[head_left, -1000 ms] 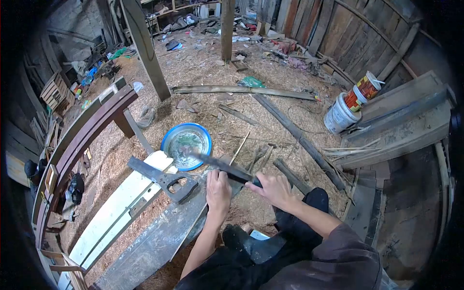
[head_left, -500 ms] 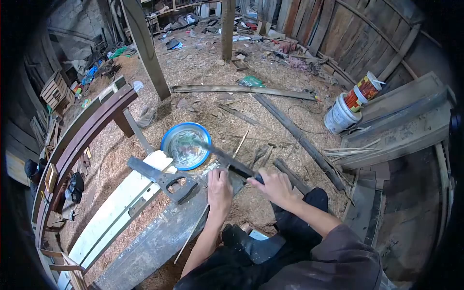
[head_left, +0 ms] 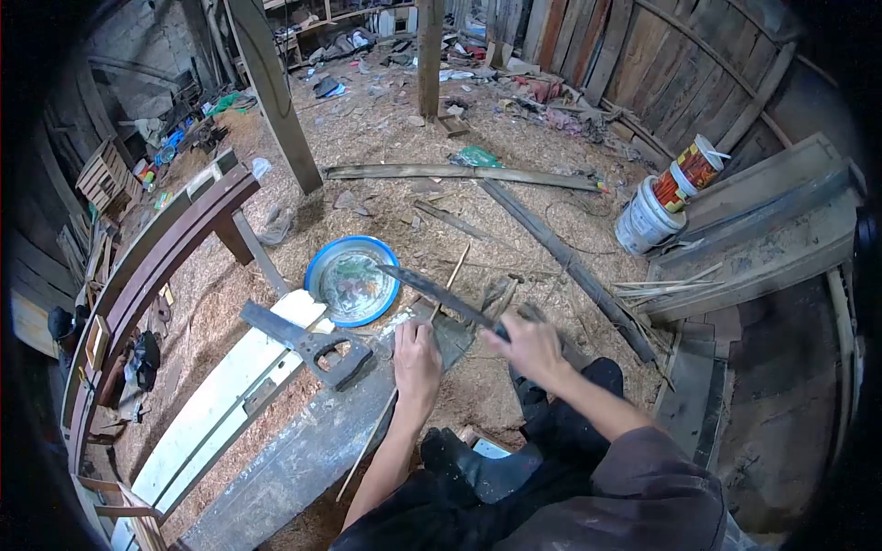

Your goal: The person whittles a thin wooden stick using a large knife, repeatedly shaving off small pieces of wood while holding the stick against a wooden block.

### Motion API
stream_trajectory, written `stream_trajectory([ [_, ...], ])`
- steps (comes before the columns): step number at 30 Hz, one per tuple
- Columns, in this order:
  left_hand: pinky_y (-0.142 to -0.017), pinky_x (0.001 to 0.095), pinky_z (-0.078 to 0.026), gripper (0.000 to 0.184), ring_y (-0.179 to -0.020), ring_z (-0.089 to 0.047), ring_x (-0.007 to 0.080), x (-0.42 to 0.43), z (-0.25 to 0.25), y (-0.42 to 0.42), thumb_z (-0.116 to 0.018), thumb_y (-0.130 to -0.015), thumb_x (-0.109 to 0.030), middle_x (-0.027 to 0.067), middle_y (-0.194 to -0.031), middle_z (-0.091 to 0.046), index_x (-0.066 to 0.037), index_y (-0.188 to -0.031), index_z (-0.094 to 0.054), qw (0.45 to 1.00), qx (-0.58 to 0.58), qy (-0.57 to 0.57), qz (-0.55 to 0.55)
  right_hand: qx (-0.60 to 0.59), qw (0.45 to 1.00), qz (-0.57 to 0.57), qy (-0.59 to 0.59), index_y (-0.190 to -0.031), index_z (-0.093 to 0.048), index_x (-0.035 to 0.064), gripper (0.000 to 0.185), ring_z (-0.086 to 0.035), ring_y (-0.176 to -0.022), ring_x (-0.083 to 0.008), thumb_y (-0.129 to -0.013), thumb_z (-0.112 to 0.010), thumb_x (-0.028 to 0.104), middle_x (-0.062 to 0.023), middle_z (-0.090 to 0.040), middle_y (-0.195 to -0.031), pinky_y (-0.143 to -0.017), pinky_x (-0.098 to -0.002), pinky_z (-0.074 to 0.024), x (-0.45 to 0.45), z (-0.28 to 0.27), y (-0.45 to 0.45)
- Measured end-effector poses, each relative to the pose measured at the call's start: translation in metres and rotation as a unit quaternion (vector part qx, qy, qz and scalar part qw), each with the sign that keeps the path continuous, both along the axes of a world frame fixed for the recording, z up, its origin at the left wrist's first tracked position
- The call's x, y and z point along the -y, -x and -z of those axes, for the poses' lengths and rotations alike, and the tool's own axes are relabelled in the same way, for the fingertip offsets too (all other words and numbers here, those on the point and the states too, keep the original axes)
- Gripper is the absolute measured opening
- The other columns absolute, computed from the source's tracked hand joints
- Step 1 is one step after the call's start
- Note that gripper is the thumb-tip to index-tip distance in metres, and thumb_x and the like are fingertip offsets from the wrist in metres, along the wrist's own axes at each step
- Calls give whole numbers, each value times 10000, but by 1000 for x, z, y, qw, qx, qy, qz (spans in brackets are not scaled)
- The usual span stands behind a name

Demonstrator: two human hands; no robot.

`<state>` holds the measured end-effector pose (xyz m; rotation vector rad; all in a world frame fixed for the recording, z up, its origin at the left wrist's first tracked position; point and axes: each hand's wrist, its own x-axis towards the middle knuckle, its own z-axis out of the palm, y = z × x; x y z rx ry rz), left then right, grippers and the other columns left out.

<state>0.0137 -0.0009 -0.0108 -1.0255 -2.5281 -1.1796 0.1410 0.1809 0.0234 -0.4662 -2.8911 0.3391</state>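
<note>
At the right, any lettering on one white bucket point(head_left: 645, 228) and the red-patterned containers point(head_left: 675, 189) stacked on it is too small to read. Over the grey plank point(head_left: 294, 459), the fingers of the left hand point(head_left: 418, 367) curl around one thin stick point(head_left: 367, 445), and those of the right hand point(head_left: 535, 347) are clamped on the handle of one knife point(head_left: 427, 287), whose blade crosses the stick. One handsaw point(head_left: 287, 332) lies across the white board point(head_left: 211, 395) near one blue-rimmed basin point(head_left: 309, 275).
</note>
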Motion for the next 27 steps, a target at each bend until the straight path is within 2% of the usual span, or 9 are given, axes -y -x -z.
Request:
stream_trajectory([
  [4, -903, 484, -502, 194, -1024, -587, 389, 0, -2, 1, -629, -826, 76, 197, -1032, -615, 38, -1016, -642, 1000, -15, 3, 8, -37, 996, -63, -44, -810, -527, 82, 634, -505, -381, -185, -1029, -432, 670, -36, -540, -513, -366, -357, -431, -10, 5, -10],
  [8, -895, 483, -503, 201, -1016, -585, 385, -1, 1, -1, -632, -819, 85, 192, -1024, -612, 37, -1013, -647, 999, -16, -26, 12, -12, 1000, -2, -26, -837, -547, 98, 578, -500, -374, -176, -1042, -447, 629, -31, -544, -524, -352, -358, -414, -14, 9, -1],
  [10, -889, 484, -503, 191, -1020, -584, 385, 1, 1, -3, -626, -822, 85, 192, -1020, -612, 39, -1007, -648, 1000, -22, -11, 14, -55, 998, 0, -22, -835, -545, 123, 547, -432, -361, -154, -1052, -431, 611, -3, -480, -500, -338, -335, -379, -3, 9, -9],
  [13, -879, 489, -500, 203, -1021, -583, 384, -1, 2, 0, -623, -818, 84, 192, -1022, -609, 39, -1015, -645, 999, -26, -8, 18, -58, 988, -68, -128, -866, -583, 97, 540, -396, -364, -152, -1067, -417, 570, 0, -465, -489, -319, -333, -363, -32, 14, -2],
  [18, -877, 495, -495, 162, -998, -580, 391, -3, -4, -1, -622, -818, 75, 198, -996, -600, 41, -976, -640, 1000, -16, -7, 7, -98, 994, -3, -53, -783, -520, 124, 544, -385, -363, -132, -1056, -444, 588, 29, -393, -465, -317, -325, -351, -10, 21, 3],
  [20, -876, 497, -494, 153, -991, -579, 394, -5, 1, 1, -618, -822, 76, 203, -994, -598, 41, -970, -636, 999, -20, -22, 14, -147, 973, -99, -146, -767, -493, 117, 551, -399, -360, -135, -1057, -449, 584, 23, -399, -465, -324, -329, -370, -27, 34, 5],
  [21, -874, 498, -493, 145, -985, -578, 397, -4, 0, 1, -613, -825, 78, 208, -991, -596, 41, -964, -633, 999, -23, -33, 16, -69, 991, -63, -95, -776, -516, 100, 575, -418, -357, -135, -1047, -463, 605, 12, -431, -462, -330, -328, -374, -38, 29, 9],
  [25, -877, 497, -497, 128, -996, -584, 393, -5, -6, -1, -612, -834, 74, 200, -1005, -610, 36, -955, -629, 1000, -14, -13, 4, -97, 994, 17, -51, -747, -488, 123, 615, -350, -353, -121, -1042, -414, 657, 30, -385, -458, -325, -317, -335, -22, 30, 18],
  [27, -873, 496, -498, 116, -988, -585, 391, -7, -8, -1, -615, -838, 71, 199, -992, -610, 37, -948, -631, 999, -28, -23, 7, -115, 990, -37, -74, -750, -491, 125, 610, -348, -359, -120, -1047, -401, 649, 29, -384, -467, -326, -317, -329, -22, 36, 10],
])
